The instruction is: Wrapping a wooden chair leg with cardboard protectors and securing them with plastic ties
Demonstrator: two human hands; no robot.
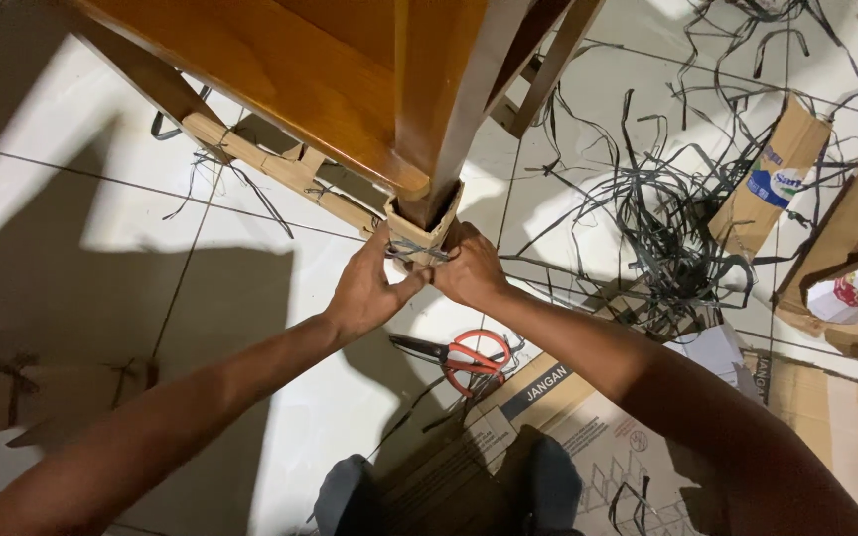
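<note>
A brown wooden table leg (449, 119) comes down to the white tiled floor, its foot wrapped in a cardboard sleeve (419, 236). A dark plastic strap (411, 254) runs around that sleeve. My left hand (367, 288) presses against the sleeve from the left, thumb on the strap. My right hand (469, 270) grips the sleeve and strap from the right. Both hands meet at the foot of the leg.
Red-handled scissors (469, 359) lie on the floor just below my hands. A tangle of cut dark straps (667, 228) spreads to the right, with cardboard pieces (772, 179) beyond. A flattened cardboard box (588, 437) lies under my knees. Another wrapped rail (280, 169) runs left.
</note>
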